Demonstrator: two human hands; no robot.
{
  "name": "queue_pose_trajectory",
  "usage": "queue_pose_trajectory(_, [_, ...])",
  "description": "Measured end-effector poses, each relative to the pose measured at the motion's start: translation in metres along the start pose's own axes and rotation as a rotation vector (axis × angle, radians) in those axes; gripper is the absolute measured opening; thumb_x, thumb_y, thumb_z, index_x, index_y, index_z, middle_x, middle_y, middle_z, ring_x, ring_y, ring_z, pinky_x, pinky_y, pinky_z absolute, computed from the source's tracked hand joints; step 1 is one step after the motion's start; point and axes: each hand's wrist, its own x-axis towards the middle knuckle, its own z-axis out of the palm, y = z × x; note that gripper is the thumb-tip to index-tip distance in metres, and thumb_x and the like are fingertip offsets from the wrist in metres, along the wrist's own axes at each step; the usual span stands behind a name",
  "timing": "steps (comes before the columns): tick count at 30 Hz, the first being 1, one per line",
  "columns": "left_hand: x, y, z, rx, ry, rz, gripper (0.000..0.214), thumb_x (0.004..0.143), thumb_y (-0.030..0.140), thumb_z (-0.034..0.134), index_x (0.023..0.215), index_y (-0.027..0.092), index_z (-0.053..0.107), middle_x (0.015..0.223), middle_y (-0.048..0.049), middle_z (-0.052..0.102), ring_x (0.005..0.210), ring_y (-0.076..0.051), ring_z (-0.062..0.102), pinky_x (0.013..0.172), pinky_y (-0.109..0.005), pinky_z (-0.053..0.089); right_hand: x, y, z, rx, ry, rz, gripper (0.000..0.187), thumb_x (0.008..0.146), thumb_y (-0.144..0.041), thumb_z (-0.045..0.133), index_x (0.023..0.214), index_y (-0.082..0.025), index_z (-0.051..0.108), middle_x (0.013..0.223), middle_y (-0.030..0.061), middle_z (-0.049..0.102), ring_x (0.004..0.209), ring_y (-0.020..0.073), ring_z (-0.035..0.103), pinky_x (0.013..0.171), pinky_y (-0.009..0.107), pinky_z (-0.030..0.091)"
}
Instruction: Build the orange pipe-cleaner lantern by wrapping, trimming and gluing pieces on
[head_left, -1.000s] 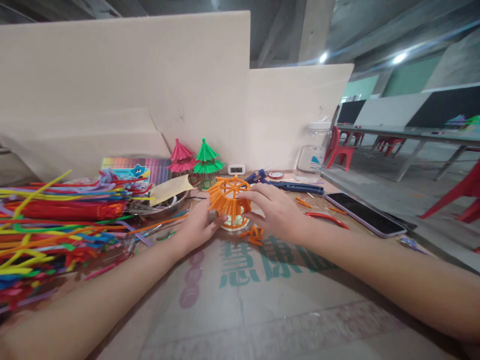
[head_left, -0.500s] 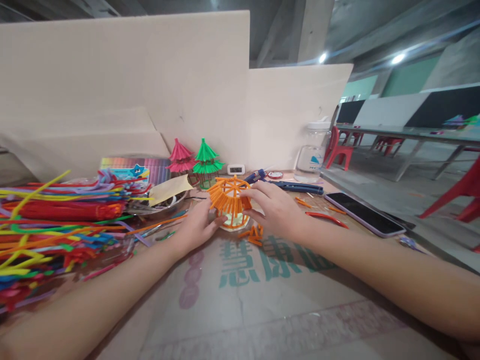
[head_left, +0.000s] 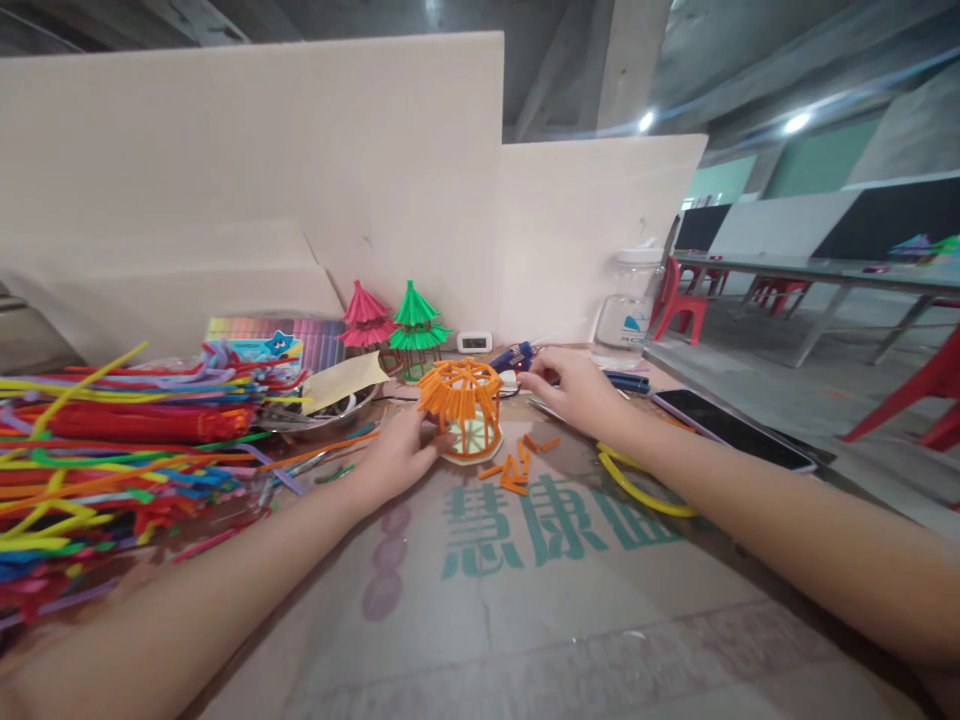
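Observation:
A small round pavilion model [head_left: 461,395] made of orange pipe cleaners stands on a pale base. My left hand [head_left: 401,450] steadies it from the left, thumb at the base and fingers partly hidden behind it. To the right and farther back, my right hand [head_left: 574,390] is apart from the model, its fingers curled together beside a blue glue gun [head_left: 514,356] and a small white piece [head_left: 510,381]. What lies between those fingertips is hidden. Several short orange pipe cleaner pieces [head_left: 514,470] are scattered in front of the model.
Many coloured pipe cleaners [head_left: 127,425] are heaped at left, near a metal bowl [head_left: 330,420] and a marker pack [head_left: 274,340]. Pink [head_left: 367,315] and green [head_left: 415,318] pavilion models stand behind. Yellow curved handles [head_left: 645,490], a phone [head_left: 731,430] and a bottle [head_left: 624,310] are at right.
My right hand has left the orange model and moved right and back toward the glue gun. Yellow handles now show under my right forearm. My left hand stays at the model.

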Motion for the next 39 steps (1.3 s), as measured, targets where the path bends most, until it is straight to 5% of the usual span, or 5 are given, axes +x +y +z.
queue_pose_trajectory(13, [0.0,0.0,0.001,-0.03,-0.007,-0.007,0.035,0.09,0.043,0.052,0.116,0.019,0.055,0.109,-0.0106,0.069,0.102,-0.028,0.067,0.087,-0.043,0.054,0.042,0.086,0.033,0.018,-0.228,0.492,0.035,0.076,-0.029,0.073,0.106,-0.011,0.066,0.099,0.0119,0.073,0.085,0.0221,0.067,0.075,0.029,0.048])
queue_pose_trajectory(21, [0.0,0.0,0.001,-0.01,0.011,-0.006,0.034,0.088,0.043,0.055,0.113,0.02,0.057,0.107,-0.0105,0.07,0.101,-0.029,0.067,0.087,-0.045,0.054,0.05,0.073,0.055,0.023,-0.232,0.495,0.019,0.071,-0.022,0.076,0.086,-0.012,0.069,0.088,0.0137,0.074,0.086,0.0275,0.067,0.073,0.031,0.048])
queue_pose_trajectory(30, [0.0,0.01,-0.005,-0.002,0.044,0.029,0.04,0.089,0.038,0.053,0.123,0.018,0.052,0.124,-0.012,0.064,0.116,-0.031,0.06,0.101,-0.046,0.047,0.005,0.034,-0.001,0.203,-0.141,0.511,0.031,0.091,-0.041,0.052,0.09,-0.013,0.066,0.074,0.0102,0.073,0.065,0.02,0.069,0.062,0.029,0.052])
queue_pose_trajectory(34, [0.0,0.006,-0.003,0.002,0.096,0.047,0.045,0.089,0.038,0.053,0.129,0.017,0.048,0.131,-0.0133,0.06,0.124,-0.029,0.055,0.105,-0.045,0.044,-0.034,-0.009,-0.016,0.404,0.142,0.335,0.031,0.093,-0.041,0.05,0.111,-0.019,0.062,0.095,0.0089,0.073,0.071,0.0187,0.069,0.071,0.032,0.055])
queue_pose_trajectory(39, [0.001,0.003,0.0,-0.027,0.096,0.011,0.049,0.087,0.038,0.055,0.13,0.015,0.047,0.134,-0.0165,0.058,0.123,-0.03,0.056,0.103,-0.047,0.045,-0.067,-0.037,-0.014,0.412,0.109,0.15,0.013,0.088,-0.035,0.06,0.094,-0.023,0.063,0.087,0.0044,0.07,0.066,0.0177,0.064,0.065,0.032,0.053])
